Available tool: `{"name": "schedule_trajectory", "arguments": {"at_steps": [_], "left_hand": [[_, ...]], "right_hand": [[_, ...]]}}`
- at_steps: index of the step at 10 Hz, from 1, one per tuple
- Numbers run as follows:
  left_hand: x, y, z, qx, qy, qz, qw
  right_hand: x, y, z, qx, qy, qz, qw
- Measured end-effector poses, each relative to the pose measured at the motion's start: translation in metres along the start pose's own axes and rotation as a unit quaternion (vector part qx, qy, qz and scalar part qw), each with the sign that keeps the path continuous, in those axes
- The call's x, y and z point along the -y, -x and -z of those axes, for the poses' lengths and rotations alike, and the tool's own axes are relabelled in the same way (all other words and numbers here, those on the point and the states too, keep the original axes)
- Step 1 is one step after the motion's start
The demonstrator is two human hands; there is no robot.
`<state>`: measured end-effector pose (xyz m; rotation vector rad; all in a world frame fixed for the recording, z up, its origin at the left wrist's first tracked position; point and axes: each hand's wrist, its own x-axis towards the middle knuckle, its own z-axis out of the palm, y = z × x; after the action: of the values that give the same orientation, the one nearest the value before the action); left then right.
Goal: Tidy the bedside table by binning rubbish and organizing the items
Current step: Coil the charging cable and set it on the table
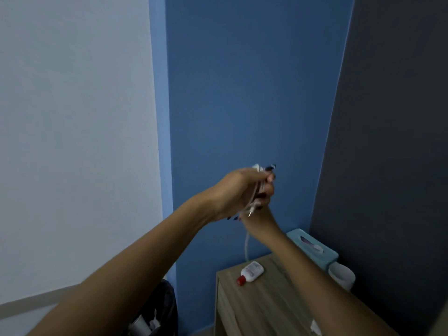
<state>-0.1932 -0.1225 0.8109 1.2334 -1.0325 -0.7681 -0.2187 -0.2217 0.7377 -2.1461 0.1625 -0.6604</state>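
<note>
Hands raised before blue wall: left hand (234, 191) curled round coiled white cable (256, 184), right hand (263, 214) gripping same coil from below, partly hidden. One strand hangs toward wooden bedside table (257, 304). On table: red-capped white bottle (252, 271) lying sideways, teal tissue box (312, 246) behind. Black bin bag (160, 306) left of table.

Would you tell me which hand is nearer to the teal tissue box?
Right. The right hand hangs above and left of the tissue box; the left hand is higher and further left, gripping the cable.
</note>
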Motion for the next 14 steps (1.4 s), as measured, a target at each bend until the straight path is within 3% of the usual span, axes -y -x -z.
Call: {"name": "schedule_trajectory", "arguments": {"at_steps": [1,2,3,5,6,7,8,9,10,11,12,13,14], "left_hand": [[-0.010,-0.015,0.017,-0.054,-0.034,-0.054,0.997],[-0.008,-0.015,0.043,-0.077,-0.130,-0.051,0.987],[0.005,-0.005,0.068,-0.112,-0.278,-0.039,0.953],[0.030,0.022,0.095,-0.143,-0.398,0.023,0.906],[0.036,0.031,0.084,-0.111,-0.479,0.051,0.870],[0.038,0.034,0.061,-0.105,-0.488,0.043,0.865],[0.031,0.039,0.045,-0.044,-0.316,0.041,0.947],[0.022,0.043,0.034,0.088,-0.067,0.063,0.992],[0.020,0.036,0.013,0.175,0.136,0.093,0.971],[0.017,0.025,0.002,0.213,0.250,0.062,0.942],[0.012,0.012,0.014,0.113,0.265,0.009,0.958],[0.016,0.008,0.039,-0.063,0.112,-0.017,0.992],[0.029,0.014,0.057,-0.148,-0.022,-0.012,0.989]], "right_hand": [[0.017,0.007,-0.036,0.062,0.042,0.028,0.997],[0.020,0.017,-0.052,0.086,0.034,0.079,0.993],[0.022,0.024,-0.045,0.107,0.058,0.110,0.986],[0.012,0.018,-0.006,0.125,0.225,0.126,0.958],[0.007,0.005,0.017,0.110,0.361,0.168,0.911],[0.005,-0.009,0.035,0.052,0.408,0.171,0.895],[0.004,-0.016,0.043,-0.008,0.311,0.140,0.940],[-0.003,-0.017,0.042,-0.062,0.188,0.070,0.978],[-0.003,-0.002,0.015,0.000,0.077,0.026,0.997],[0.014,0.023,-0.015,0.013,0.037,-0.014,0.999],[0.024,0.034,-0.051,0.015,0.081,0.002,0.997],[0.027,0.040,-0.064,0.075,0.070,0.017,0.995],[0.024,0.039,-0.051,0.121,0.121,0.053,0.984]]}}
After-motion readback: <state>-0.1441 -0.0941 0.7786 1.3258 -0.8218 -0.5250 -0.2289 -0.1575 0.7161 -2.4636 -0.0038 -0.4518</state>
